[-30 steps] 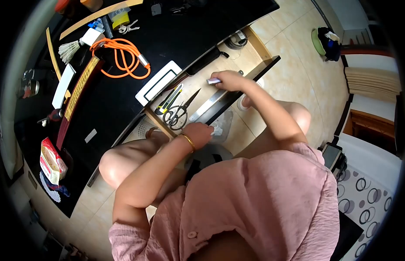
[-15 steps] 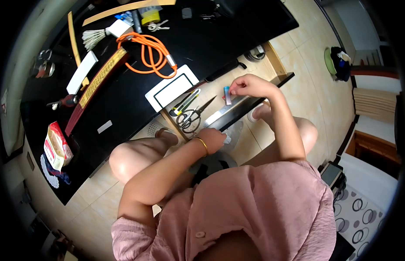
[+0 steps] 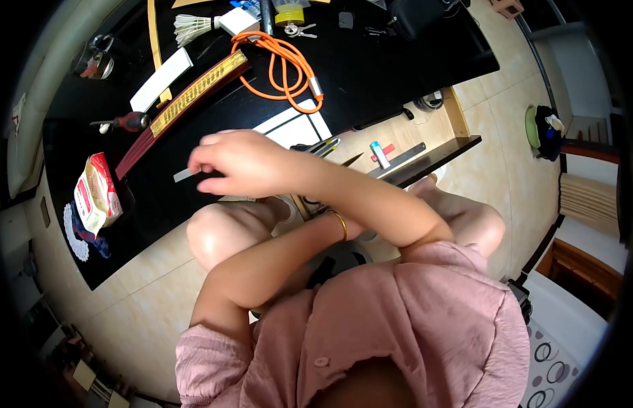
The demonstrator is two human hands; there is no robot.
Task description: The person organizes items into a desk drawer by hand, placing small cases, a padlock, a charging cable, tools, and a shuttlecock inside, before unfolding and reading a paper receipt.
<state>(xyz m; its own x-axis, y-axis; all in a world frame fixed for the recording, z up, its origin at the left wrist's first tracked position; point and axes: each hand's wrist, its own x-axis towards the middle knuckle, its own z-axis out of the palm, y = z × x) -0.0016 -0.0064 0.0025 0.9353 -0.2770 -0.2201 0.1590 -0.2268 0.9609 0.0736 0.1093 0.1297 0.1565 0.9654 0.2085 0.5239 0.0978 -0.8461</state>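
My right hand (image 3: 238,162) reaches across to the left over the black desk, fingers apart with nothing visible in them. Just beyond its fingertips a small pale strip (image 3: 184,175) lies on the desk, partly covered by the hand. My left hand (image 3: 356,228), below a gold bracelet, is at the front of the drawer and mostly hidden under my right forearm. In the open drawer (image 3: 456,119) lie a small blue-and-white tube (image 3: 379,155), a red piece (image 3: 386,151) and a dark flat strip (image 3: 408,156). The scissors (image 3: 354,160) and a cutter (image 3: 324,146) are partly covered by my right arm.
A white panel with a black outline (image 3: 316,124) lies by the drawer. Coiled orange cable (image 3: 289,88), a dark red curved piece with gold lettering (image 3: 201,88), a screwdriver (image 3: 132,122) and a tissue pack (image 3: 97,194) occupy the desk. My knees flank the drawer.
My right hand has left the blue-and-white tube in the drawer and swung left over the desk. The view has shifted. My left hand stays by the drawer front.
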